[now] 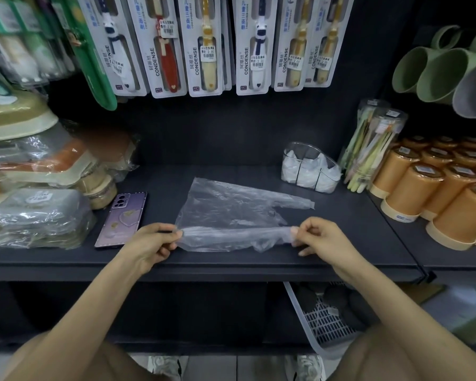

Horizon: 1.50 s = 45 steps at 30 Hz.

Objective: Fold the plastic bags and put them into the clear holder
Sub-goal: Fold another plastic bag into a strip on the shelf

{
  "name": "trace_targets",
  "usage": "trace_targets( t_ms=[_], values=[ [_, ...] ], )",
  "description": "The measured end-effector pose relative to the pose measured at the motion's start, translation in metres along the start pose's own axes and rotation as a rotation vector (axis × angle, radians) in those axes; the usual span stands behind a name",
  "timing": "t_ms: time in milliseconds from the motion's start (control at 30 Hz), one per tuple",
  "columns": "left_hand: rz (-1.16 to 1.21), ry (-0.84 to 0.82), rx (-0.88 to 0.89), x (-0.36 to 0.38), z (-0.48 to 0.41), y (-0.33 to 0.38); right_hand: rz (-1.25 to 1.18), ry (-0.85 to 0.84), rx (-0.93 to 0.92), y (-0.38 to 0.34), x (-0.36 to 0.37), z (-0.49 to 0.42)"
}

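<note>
**Thin Bag Taken by Its Near Edge for a Fold**

A clear bag [231, 213] lies spread on a dark shelf [355, 243], its near edge turned over into a narrow strip. The left hand [151, 244] pinches the strip's left end between thumb and fingertips. The right hand [322, 237] pinches the right end the same way, its other fingers loosely curled. One handle of the bag trails away to the right at the far side.

The film looks feather-light, limp and slick, and it is creased all over. It is likely to slide on the smooth shelf and spring open if let go. The two ends of the folded edge, where the hands are now, seem the best holds, since tension between them keeps the fold straight. Pressing each fold flat against the shelf should help it stay.

The holder [300, 149] stands at the back right, well apart from the bag and just beside a tub [374, 138] of toothbrushes. Dark dividers split it into sections, and white bags [305, 171] already fill the ones in view nearly to the rim. How much room remains cannot be told. A phone [121, 218] lies on the shelf to the left, near the left hand. A white basket [308, 320] juts from the shelf below with dark items in it.
</note>
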State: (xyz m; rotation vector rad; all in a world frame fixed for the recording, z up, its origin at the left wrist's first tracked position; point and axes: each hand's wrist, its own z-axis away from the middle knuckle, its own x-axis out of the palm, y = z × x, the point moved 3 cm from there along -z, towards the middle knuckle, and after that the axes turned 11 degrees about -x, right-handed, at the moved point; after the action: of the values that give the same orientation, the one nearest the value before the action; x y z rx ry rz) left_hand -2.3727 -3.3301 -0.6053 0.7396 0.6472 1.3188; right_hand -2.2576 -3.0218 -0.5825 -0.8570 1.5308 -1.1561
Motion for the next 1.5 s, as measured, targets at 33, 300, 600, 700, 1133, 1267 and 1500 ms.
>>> trace_targets(
  t_ms=[33, 300, 600, 700, 1133, 1267, 1500],
  values=[
    [0.002, -0.003, -0.004, 0.0, 0.0, 0.0, -0.122, -0.003, 0.062, -0.003, 0.001, -0.002],
    [0.048, -0.018, -0.026, 0.0, -0.003, 0.002, -0.431, -0.037, 0.312, 0.002, -0.018, -0.016],
    [-0.244, 0.003, 0.054, 0.001, -0.001, 0.005, -0.231, -0.108, 0.387, 0.021, -0.055, -0.024],
    [-0.282, 0.017, 0.096, -0.001, -0.001, 0.001, -0.148, -0.141, 0.386, 0.022, -0.06, -0.024],
    [-1.221, 0.45, 1.073, 0.026, 0.017, 0.001, 0.433, 0.086, -0.258, -0.027, -0.012, -0.009],
    [-1.385, 0.135, 0.801, 0.05, 0.001, -0.022, 0.874, -0.375, -0.478, -0.009, 0.082, 0.004],
    [-1.355, 0.198, 0.629, 0.044, 0.013, -0.035, 1.071, -0.417, -0.402, 0.028, 0.038, 0.011]
  ],
)
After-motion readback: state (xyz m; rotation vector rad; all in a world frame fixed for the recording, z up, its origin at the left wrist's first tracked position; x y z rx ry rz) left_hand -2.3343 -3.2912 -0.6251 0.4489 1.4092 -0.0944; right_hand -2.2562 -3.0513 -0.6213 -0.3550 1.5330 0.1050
